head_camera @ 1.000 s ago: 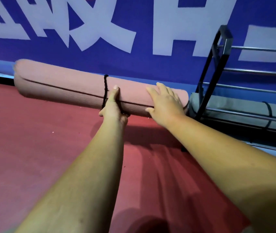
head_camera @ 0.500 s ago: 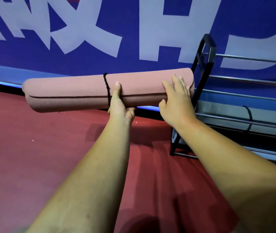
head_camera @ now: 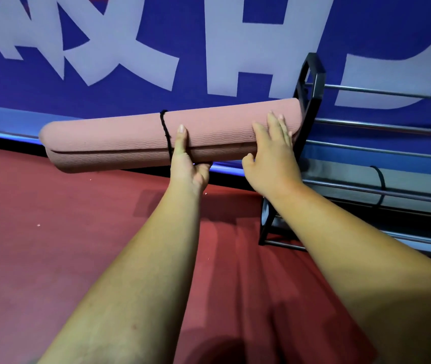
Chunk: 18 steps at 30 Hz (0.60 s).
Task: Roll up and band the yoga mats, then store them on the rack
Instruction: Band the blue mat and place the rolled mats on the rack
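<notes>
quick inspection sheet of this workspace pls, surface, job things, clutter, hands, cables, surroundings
surface: red floor, a few pale specks on it
job's things: rolled pink foam yoga mat with thin black band around it, held level off the floor, its right end at the black metal rack; rolled grey banded mat lying on a lower rack shelf
clutter: nothing seen
hands: left hand grips the pink mat beside the band, thumb on the front; right hand has its fingers spread on the mat's right end
cables: nothing seen
surroundings: blue wall with large white characters behind
</notes>
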Each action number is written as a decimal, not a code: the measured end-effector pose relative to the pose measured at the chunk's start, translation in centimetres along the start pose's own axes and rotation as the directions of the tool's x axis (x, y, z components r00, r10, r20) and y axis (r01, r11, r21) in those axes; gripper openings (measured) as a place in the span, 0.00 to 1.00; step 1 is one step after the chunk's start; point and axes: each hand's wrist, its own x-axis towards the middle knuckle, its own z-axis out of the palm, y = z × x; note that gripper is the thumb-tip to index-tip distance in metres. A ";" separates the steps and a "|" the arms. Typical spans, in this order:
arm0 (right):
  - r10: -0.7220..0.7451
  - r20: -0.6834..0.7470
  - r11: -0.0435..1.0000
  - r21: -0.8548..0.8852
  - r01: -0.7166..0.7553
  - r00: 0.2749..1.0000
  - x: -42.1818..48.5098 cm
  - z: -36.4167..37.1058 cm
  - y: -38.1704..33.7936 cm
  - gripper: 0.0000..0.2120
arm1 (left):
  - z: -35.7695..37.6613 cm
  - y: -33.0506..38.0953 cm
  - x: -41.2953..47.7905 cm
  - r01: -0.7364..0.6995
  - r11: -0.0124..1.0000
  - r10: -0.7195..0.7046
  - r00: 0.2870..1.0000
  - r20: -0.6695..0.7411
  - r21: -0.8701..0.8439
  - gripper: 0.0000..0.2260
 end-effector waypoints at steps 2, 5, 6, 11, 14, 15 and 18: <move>-0.009 0.020 1.000 -0.019 0.009 1.000 -0.2 -0.1 0.2 0.33 | -0.1 -0.1 0.3 0.003 1.000 -0.003 1.000 -0.003 0.011 0.23; -0.007 0.028 1.000 -0.021 0.008 1.000 -0.2 -0.2 0.1 0.34 | -0.1 0.1 0.6 -0.002 0.999 0.002 1.000 0.016 0.039 0.20; -0.005 0.030 1.000 -0.025 0.006 1.000 -0.3 -0.3 -0.1 0.35 | 0.0 0.3 0.6 -0.010 0.998 0.008 1.000 0.027 0.055 0.19; 0.016 0.034 0.998 -0.056 -0.014 0.999 -0.4 -0.2 -0.6 0.35 | 1.2 1.5 1.0 -0.053 0.990 0.051 0.999 0.020 0.127 0.21; 0.043 0.013 0.996 -0.080 -0.042 0.999 -0.6 -0.1 -0.9 0.35 | 1.5 1.7 1.2 -0.075 0.983 0.073 0.997 0.022 0.169 0.22; 0.043 0.005 0.995 -0.091 -0.043 0.999 -0.8 0.0 -0.9 0.35 | 1.4 1.6 1.2 -0.076 0.981 0.073 0.997 0.025 0.177 0.22; 0.044 0.001 0.991 -0.127 -0.043 0.999 -1.1 0.3 -0.9 0.35 | 0.8 1.2 1.5 -0.052 0.986 0.047 0.998 0.035 0.156 0.23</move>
